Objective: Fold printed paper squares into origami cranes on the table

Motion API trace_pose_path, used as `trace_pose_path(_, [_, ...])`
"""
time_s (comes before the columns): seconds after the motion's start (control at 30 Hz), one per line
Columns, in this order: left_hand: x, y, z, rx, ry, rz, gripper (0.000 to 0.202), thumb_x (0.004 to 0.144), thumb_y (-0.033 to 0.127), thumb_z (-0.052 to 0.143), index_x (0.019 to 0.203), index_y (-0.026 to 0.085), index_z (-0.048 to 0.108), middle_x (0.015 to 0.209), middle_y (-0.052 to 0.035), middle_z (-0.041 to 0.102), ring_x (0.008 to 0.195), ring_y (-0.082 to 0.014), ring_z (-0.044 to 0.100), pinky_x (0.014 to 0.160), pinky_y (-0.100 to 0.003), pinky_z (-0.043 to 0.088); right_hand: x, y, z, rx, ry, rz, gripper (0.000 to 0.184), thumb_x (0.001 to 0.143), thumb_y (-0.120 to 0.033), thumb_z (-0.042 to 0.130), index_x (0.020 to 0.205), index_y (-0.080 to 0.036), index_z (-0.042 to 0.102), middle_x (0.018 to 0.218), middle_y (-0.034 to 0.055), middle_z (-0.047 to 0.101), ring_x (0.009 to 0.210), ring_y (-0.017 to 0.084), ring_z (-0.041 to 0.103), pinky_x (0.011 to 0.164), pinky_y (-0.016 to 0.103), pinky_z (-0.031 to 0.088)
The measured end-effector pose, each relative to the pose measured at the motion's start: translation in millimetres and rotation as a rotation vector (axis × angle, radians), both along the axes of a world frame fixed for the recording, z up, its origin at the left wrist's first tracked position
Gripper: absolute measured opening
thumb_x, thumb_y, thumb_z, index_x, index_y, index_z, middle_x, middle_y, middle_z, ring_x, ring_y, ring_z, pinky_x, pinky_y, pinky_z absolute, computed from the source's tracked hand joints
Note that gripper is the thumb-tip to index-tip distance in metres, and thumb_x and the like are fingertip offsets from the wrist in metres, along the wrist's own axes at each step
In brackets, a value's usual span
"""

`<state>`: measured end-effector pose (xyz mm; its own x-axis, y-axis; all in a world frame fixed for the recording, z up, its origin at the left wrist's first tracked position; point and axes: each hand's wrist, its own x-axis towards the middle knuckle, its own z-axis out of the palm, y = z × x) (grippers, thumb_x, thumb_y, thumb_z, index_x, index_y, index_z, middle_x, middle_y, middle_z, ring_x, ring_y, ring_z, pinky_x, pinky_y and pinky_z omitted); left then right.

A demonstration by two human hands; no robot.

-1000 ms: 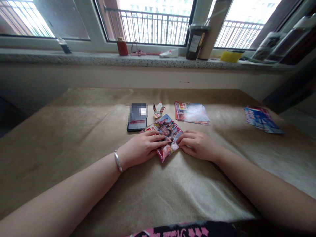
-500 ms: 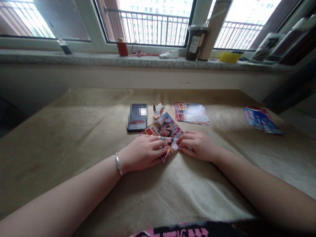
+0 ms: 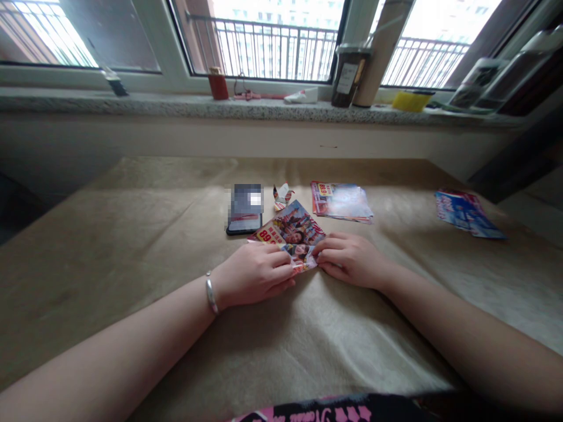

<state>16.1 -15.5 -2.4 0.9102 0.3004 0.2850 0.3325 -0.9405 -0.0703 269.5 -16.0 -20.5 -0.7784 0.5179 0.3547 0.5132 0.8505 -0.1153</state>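
A colourful printed paper sheet (image 3: 290, 231) lies on the tan table cover (image 3: 132, 234) in front of me, its near corner folded up. My left hand (image 3: 255, 272), with a silver bracelet on the wrist, has curled fingers pinching the sheet's near left edge. From the other side my right hand (image 3: 349, 258) presses and pinches the near right edge. The fingertips of both hands nearly meet over the fold.
A dark phone (image 3: 245, 212) lies just beyond the sheet. A small folded paper figure (image 3: 282, 195) sits beside it, then a stack of flyers (image 3: 341, 201), and more flyers (image 3: 466, 212) at far right. The window sill (image 3: 176, 105) holds jars and small items.
The sheet's near corner, which pointed toward me, has been folded up and away. Both hands shifted slightly with the fold and stay on the paper.
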Motion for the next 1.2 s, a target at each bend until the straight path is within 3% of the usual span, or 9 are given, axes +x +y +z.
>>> trace_pose_path(0.27, [-0.6, 2.8, -5.6, -0.138, -0.163, 0.122, 0.026, 0.092, 0.025, 0.041, 0.078, 0.016, 0.061, 0.079, -0.0038, 0.062, 0.069, -0.0114, 0.059, 0.061, -0.022, 0.046, -1.1, -0.8, -0.1, -0.044, 0.037, 0.005, 0.013, 0.085, -0.019, 0.052, 0.082, -0.021, 0.064, 0.088, 0.0043, 0.069, 0.085, 0.017, 0.06, 0.076, 0.03, 0.049])
trace_pose_path(0.53, [-0.4, 11.5, -12.4, -0.223, -0.19, 0.223, 0.016, 0.087, 0.021, 0.05, 0.079, 0.015, 0.062, 0.092, -0.0066, 0.061, 0.086, -0.0156, 0.059, 0.078, -0.029, 0.051, -0.2, -0.9, -1.2, -0.124, 0.082, -0.037, 0.012, 0.085, -0.02, 0.054, 0.084, -0.02, 0.066, 0.087, 0.0039, 0.069, 0.085, 0.017, 0.06, 0.075, 0.03, 0.049])
trace_pose_path(0.87, [0.6, 12.7, -11.3, -0.139, -0.077, 0.33, 0.015, 0.085, 0.022, 0.052, 0.076, 0.015, 0.062, 0.088, -0.0069, 0.061, 0.083, -0.0189, 0.054, 0.075, -0.033, 0.049, -2.1, -1.3, -4.5, -0.127, 0.11, -0.136, 0.011, 0.083, -0.02, 0.057, 0.087, -0.02, 0.067, 0.084, 0.0031, 0.07, 0.081, 0.016, 0.062, 0.073, 0.028, 0.049])
trace_pose_path(1.03, [1.0, 13.8, -11.8, -0.111, -0.068, 0.362, 0.017, 0.086, 0.023, 0.052, 0.075, 0.016, 0.062, 0.087, -0.006, 0.061, 0.078, -0.0178, 0.051, 0.071, -0.031, 0.046, -4.5, -4.1, -3.2, -0.121, 0.114, -0.239, 0.021, 0.083, -0.023, 0.058, 0.103, -0.019, 0.065, 0.088, 0.0049, 0.069, 0.077, 0.016, 0.062, 0.067, 0.027, 0.048])
trace_pose_path(1.2, [0.1, 15.7, -15.3, -0.128, -0.09, 0.368, 0.018, 0.088, 0.021, 0.049, 0.078, 0.015, 0.062, 0.09, -0.0068, 0.059, 0.081, -0.0173, 0.052, 0.076, -0.031, 0.047, -6.2, -2.7, -3.0, -0.116, 0.11, -0.135, 0.02, 0.088, -0.022, 0.051, 0.102, -0.02, 0.065, 0.096, 0.0044, 0.069, 0.087, 0.017, 0.06, 0.075, 0.029, 0.048])
